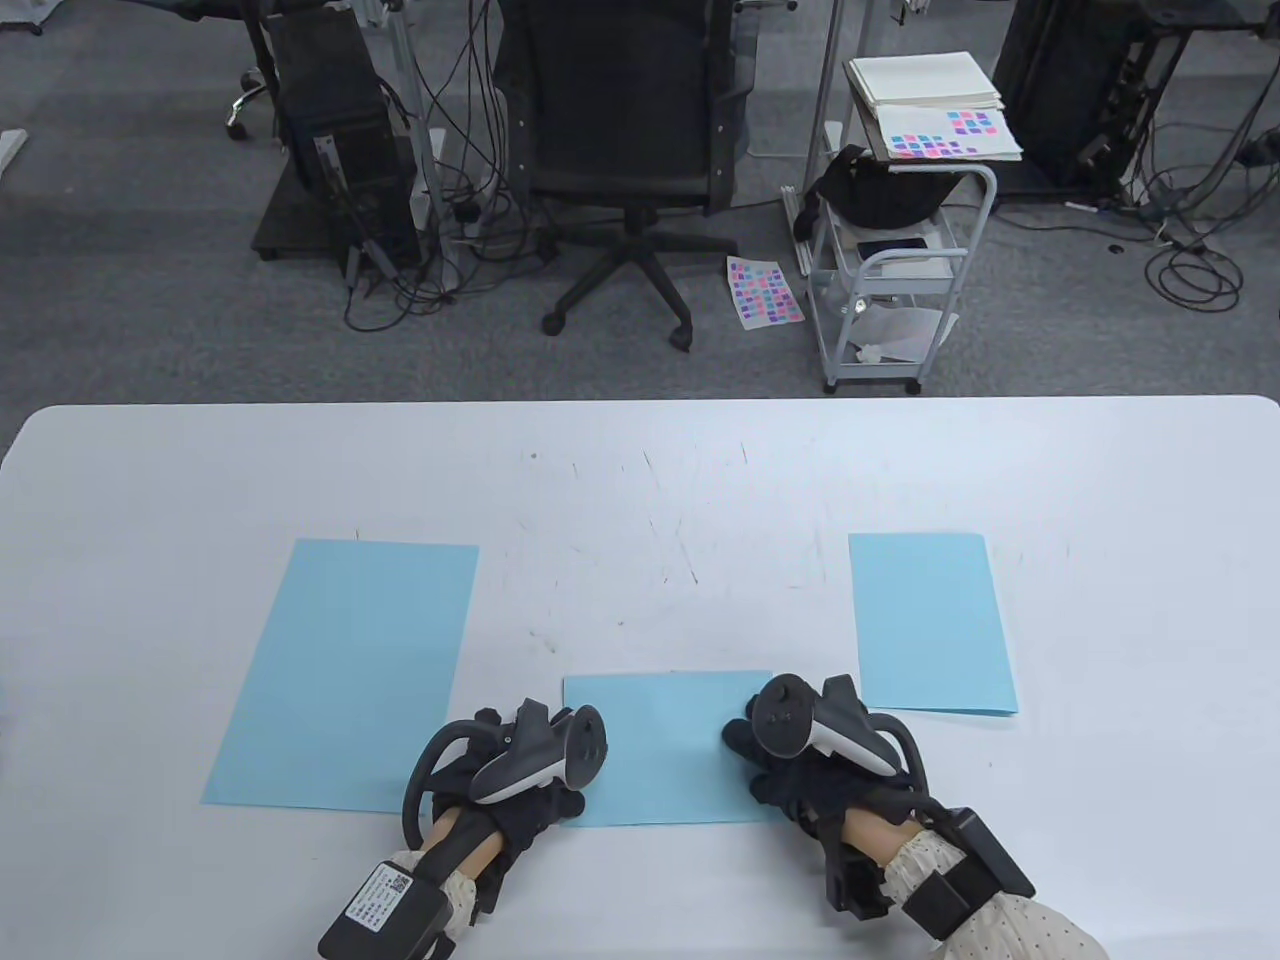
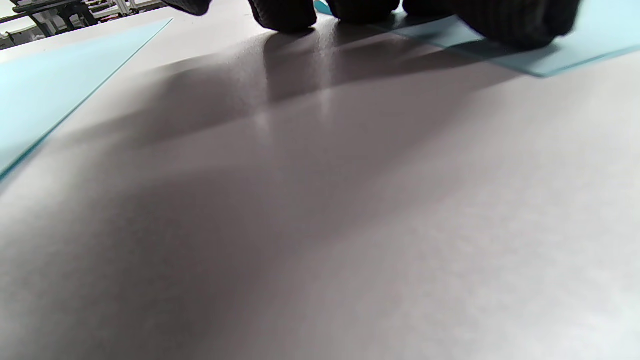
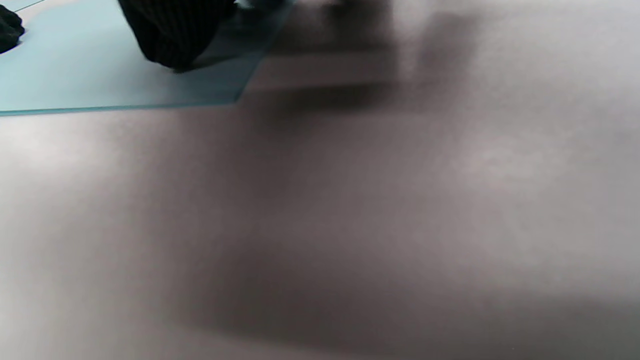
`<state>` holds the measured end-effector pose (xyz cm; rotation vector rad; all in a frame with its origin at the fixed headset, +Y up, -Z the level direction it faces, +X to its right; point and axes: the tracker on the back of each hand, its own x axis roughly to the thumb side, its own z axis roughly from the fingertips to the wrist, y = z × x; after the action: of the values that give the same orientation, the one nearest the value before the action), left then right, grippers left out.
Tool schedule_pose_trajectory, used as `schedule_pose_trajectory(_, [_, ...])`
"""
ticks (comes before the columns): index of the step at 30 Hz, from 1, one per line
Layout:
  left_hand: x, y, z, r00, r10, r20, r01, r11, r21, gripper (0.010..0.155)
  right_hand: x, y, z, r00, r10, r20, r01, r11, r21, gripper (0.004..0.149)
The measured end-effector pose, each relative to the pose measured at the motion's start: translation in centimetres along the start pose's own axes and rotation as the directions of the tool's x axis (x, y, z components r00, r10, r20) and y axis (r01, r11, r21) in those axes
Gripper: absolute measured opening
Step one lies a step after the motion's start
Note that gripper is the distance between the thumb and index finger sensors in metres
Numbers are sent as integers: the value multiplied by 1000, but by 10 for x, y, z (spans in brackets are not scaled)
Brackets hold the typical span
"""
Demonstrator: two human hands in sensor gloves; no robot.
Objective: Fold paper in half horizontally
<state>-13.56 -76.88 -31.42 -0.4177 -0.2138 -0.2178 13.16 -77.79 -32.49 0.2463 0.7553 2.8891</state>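
Office / lab workspace.
Grey carpet beyond the white table [image 1: 640, 460]; black office chair [image 1: 625, 130] behind it, PC tower [image 1: 340, 150] with tangled cables left of chair, wheeled metal cart [image 1: 890, 270] stacked with paper right of chair.

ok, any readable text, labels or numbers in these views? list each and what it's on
None can be read.
White label on the box strapped to the left forearm: a QR code and printed lines, too small to read.
Sheets of pink and blue squares on the cart and on the floor: colour patches only, no legible text.
Blue papers, and both wrist views: no print.
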Motion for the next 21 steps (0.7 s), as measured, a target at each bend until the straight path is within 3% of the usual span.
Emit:
schedule_pose_trajectory(9, [6, 13, -2, 999, -42, -16, 42, 999, -14, 63, -4, 2, 0, 999, -35, 4, 35, 999, 14, 63])
schedule_pose_trajectory(14, [7, 34, -6, 998, -28, -62, 27, 1000, -11, 66, -4, 2, -1, 999, -39, 9, 39, 999, 16, 63])
schedule_pose_trajectory(21, [19, 65, -24, 998, 42, -44, -41, 999, 24, 64, -4, 2, -2, 999, -37, 16, 37, 999, 12, 63])
